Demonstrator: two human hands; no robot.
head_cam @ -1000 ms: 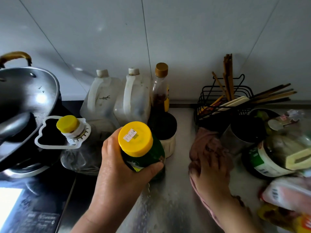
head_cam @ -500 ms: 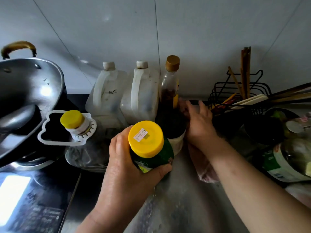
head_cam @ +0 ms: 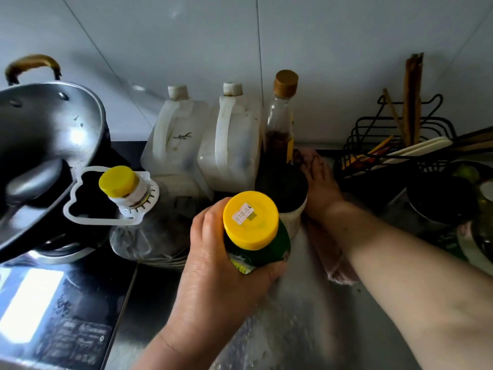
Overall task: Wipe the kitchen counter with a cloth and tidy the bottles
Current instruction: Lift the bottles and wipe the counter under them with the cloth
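Left hand (head_cam: 213,268) gripped the green bottle (head_cam: 269,249) just under its yellow cap (head_cam: 249,220), thumb on the right side, fingers curled round the left. The cap faced up at you with a small price sticker on it. You held the bottle at the left part of the steel counter (head_cam: 293,329), just in front of the white cup (head_cam: 290,217). Your hand hid the base, so resting or lifted: couldn't tell.

Right hand (head_cam: 320,188) reached to the back of the counter, just right of the white cup, palm down, fingertips blurred near the wall. Flat or bunching fabric: couldn't tell. The pink cloth (head_cam: 333,265) lay on the counter under your wrist and forearm, its loose end trailing toward you.

Behind the cup stood a glass bottle (head_cam: 280,124) with a brown cap and dark contents. Two white jugs (head_cam: 176,140) stood side by side to its left against the tiled wall. In front of them was a clear oil bottle (head_cam: 149,236) with a yellow top and a white handle ring. Further left a steel wok (head_cam: 48,145) sat on the black hob (head_cam: 66,329). At the right, a black wire rack (head_cam: 400,134) held chopsticks (head_cam: 412,97), some upright, some lying across it.
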